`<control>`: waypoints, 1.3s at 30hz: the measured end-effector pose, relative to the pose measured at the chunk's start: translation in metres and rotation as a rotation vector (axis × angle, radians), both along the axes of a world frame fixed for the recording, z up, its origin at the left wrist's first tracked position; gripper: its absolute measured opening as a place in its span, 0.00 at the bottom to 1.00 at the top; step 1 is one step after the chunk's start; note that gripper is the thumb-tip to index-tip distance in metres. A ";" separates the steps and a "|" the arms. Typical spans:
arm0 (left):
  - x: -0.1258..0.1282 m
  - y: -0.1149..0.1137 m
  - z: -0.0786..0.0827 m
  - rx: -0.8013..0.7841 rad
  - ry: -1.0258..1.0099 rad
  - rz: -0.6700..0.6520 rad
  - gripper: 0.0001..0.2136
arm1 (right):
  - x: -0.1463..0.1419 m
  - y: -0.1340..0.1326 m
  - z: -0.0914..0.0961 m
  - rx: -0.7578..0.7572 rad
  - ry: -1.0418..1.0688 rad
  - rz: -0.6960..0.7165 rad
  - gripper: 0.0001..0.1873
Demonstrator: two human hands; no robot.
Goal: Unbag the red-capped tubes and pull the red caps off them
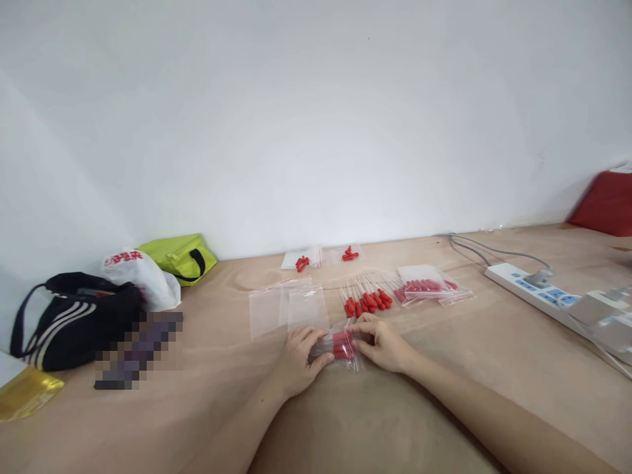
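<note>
A small clear zip bag (342,347) lies in front of me with several red-handled thin sticks inside. My left hand (302,361) is closed on the bag's left end, thumb along its near side. At the right end, by the zip strip, the fingers of my right hand (379,342) pinch the plastic. Just beyond the bag is a fanned pile of loose red-handled sticks (369,299), pale shafts pointing away from me. Flat clear bags (307,306) lie beyond my left hand. Filled bags of red-handled sticks (427,285) are stacked to the right of the pile.
Near the wall are two small bags with red pieces (302,263). On the left stand a black bag (81,322), a white plastic bag (143,280) and a lime-green pouch (180,257). A power strip (538,289) with plugs and cables is at right, a red object (605,204) behind.
</note>
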State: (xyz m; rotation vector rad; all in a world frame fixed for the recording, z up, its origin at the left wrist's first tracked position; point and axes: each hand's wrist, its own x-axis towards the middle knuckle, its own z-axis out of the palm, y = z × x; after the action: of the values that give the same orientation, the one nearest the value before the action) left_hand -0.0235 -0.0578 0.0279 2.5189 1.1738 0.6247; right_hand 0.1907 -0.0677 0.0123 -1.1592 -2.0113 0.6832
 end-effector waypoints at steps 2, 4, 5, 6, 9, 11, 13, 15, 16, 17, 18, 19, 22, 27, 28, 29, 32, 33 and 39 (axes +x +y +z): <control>0.000 0.000 0.000 0.001 0.001 -0.025 0.14 | -0.003 0.000 -0.001 0.009 0.024 -0.014 0.18; 0.000 0.000 0.000 -0.003 -0.002 -0.044 0.14 | -0.004 0.001 0.000 0.009 0.010 -0.010 0.20; 0.000 0.000 0.000 -0.006 -0.005 -0.047 0.14 | -0.003 0.002 0.002 0.007 -0.013 -0.007 0.19; -0.001 0.001 0.000 -0.009 -0.009 -0.046 0.14 | -0.002 0.002 0.003 0.007 -0.041 -0.003 0.18; -0.001 0.001 0.000 -0.014 -0.022 -0.036 0.14 | 0.003 0.003 0.008 0.013 -0.133 0.018 0.19; -0.001 0.001 -0.001 -0.016 -0.029 -0.030 0.14 | 0.006 0.004 0.010 0.005 -0.179 0.017 0.27; -0.001 0.001 -0.001 -0.019 -0.039 -0.026 0.14 | 0.007 0.004 0.010 -0.009 -0.207 0.005 0.32; -0.001 0.002 -0.001 -0.030 -0.050 -0.034 0.14 | 0.006 0.004 0.009 -0.016 -0.221 0.006 0.31; -0.001 0.002 -0.001 -0.038 -0.056 -0.042 0.14 | 0.004 0.004 0.008 -0.015 -0.222 0.008 0.29; -0.001 0.002 -0.002 -0.044 -0.063 -0.049 0.13 | 0.003 0.004 0.007 -0.013 -0.217 0.006 0.27; -0.001 0.003 -0.002 -0.048 -0.069 -0.055 0.13 | 0.002 0.003 0.006 -0.013 -0.206 -0.004 0.24; -0.001 0.003 -0.002 -0.051 -0.072 -0.056 0.13 | 0.000 0.003 0.005 -0.014 -0.187 -0.018 0.21; -0.002 0.003 -0.001 -0.055 -0.076 -0.048 0.13 | -0.003 0.002 0.003 -0.031 -0.097 -0.060 0.18; -0.001 0.001 0.001 -0.074 -0.081 -0.040 0.14 | -0.007 0.002 0.004 -0.150 0.054 0.000 0.11; -0.001 0.001 0.002 -0.078 -0.087 -0.039 0.14 | -0.008 0.002 0.004 -0.170 0.064 0.013 0.09; -0.001 0.001 0.002 -0.082 -0.093 -0.040 0.14 | -0.009 0.002 0.004 -0.185 0.070 0.015 0.08; 0.000 0.001 0.003 -0.095 -0.105 -0.051 0.15 | -0.013 0.001 0.003 -0.230 0.103 -0.037 0.06; 0.000 0.001 0.003 -0.101 -0.108 -0.051 0.15 | -0.014 0.002 0.003 -0.239 0.115 -0.060 0.06; -0.002 0.002 0.001 -0.152 -0.098 -0.006 0.15 | 0.001 0.009 0.001 -0.251 0.163 -0.088 0.02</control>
State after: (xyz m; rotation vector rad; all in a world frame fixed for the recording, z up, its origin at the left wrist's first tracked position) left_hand -0.0257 -0.0558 0.0291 2.3382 1.1336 0.6249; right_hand 0.1914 -0.0586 0.0134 -1.2826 -1.7641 0.9739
